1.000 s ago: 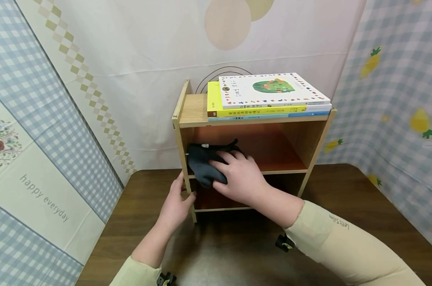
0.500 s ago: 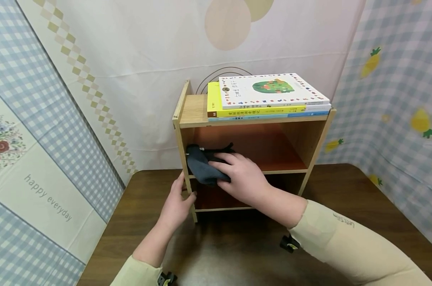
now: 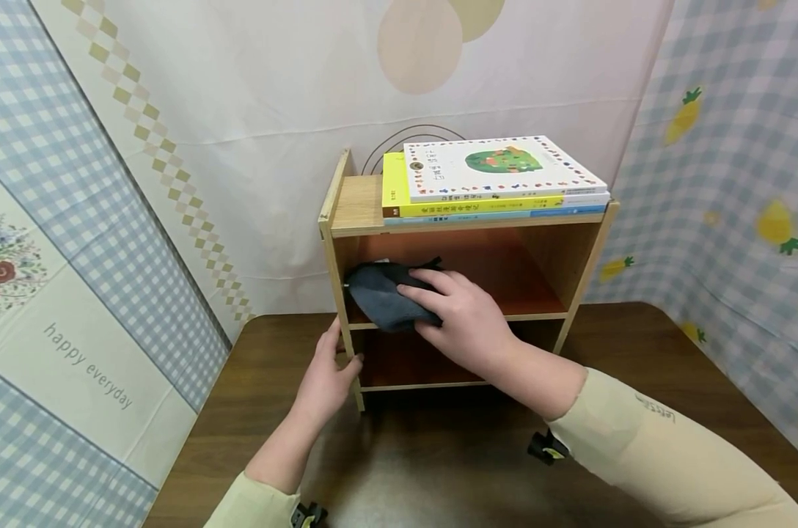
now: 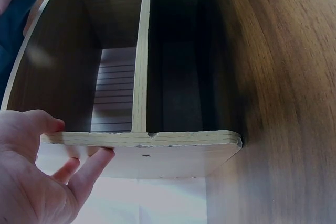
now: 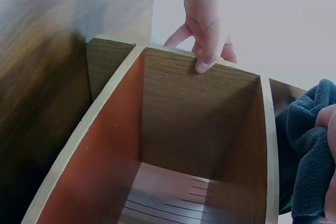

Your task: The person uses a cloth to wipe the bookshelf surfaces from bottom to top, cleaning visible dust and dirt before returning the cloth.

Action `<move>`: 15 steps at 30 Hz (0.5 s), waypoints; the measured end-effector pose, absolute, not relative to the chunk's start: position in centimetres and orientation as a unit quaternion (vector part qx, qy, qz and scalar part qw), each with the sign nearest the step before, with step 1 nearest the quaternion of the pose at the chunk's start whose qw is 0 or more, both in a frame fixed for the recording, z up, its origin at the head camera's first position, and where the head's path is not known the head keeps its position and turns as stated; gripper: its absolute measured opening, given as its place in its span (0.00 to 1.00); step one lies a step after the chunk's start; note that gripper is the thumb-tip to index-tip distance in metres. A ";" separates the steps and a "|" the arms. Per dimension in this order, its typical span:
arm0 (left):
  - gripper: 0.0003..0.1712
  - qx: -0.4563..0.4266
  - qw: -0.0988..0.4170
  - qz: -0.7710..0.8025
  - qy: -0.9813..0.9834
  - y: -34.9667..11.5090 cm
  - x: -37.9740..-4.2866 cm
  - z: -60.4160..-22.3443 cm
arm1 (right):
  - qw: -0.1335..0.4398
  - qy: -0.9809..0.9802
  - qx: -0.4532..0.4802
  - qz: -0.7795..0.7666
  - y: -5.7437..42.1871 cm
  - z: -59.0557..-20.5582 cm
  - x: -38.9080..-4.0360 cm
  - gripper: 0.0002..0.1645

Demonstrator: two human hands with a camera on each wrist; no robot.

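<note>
A small wooden shelf unit [image 3: 468, 229] stands on the table. My left hand [image 3: 324, 374] grips the front edge of its left side panel, thumb on the inner face and fingers on the outer, as the left wrist view shows. My right hand [image 3: 468, 315] holds a bunched dark blue-grey cloth [image 3: 389, 297] against the middle shelf board [image 3: 527, 293], near the left panel. In the right wrist view the cloth [image 5: 310, 150] looks fluffy and folded, with part of the right hand [image 5: 329, 129] at the frame's edge.
Several books lie stacked on the unit's top, a white picture book [image 3: 504, 167] uppermost over a yellow one [image 3: 395, 183]. Below the middle board is a lower compartment [image 3: 425, 359]. The brown table [image 3: 260, 381] meets patterned curtains [image 3: 273, 88] behind and at the sides.
My right hand has shifted a little to the right with the cloth, which has changed its folds and drawn back from the shelf's front edge. The left hand has kept its place.
</note>
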State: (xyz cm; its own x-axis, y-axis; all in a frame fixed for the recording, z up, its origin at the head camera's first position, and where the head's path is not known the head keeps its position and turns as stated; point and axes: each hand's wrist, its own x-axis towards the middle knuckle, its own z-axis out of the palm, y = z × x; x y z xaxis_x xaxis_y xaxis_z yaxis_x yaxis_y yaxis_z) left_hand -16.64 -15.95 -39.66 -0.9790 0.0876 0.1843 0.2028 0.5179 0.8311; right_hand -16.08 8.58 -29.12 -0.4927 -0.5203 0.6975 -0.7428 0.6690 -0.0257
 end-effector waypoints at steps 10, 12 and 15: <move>0.45 -0.084 0.063 -0.482 -0.870 -15.8 -16.5 -39.5 | 0.370 -0.827 0.384 0.179 9.1 -27.8 -15.0 0.31; 0.45 -0.083 0.059 -0.483 -0.869 -15.8 -16.5 -39.5 | 0.374 -0.822 0.390 0.179 9.1 -27.5 -14.7 0.31; 0.45 -0.083 0.059 -0.486 -0.868 -15.8 -16.5 -39.5 | 0.379 -0.811 0.407 0.180 8.8 -27.0 -14.2 0.31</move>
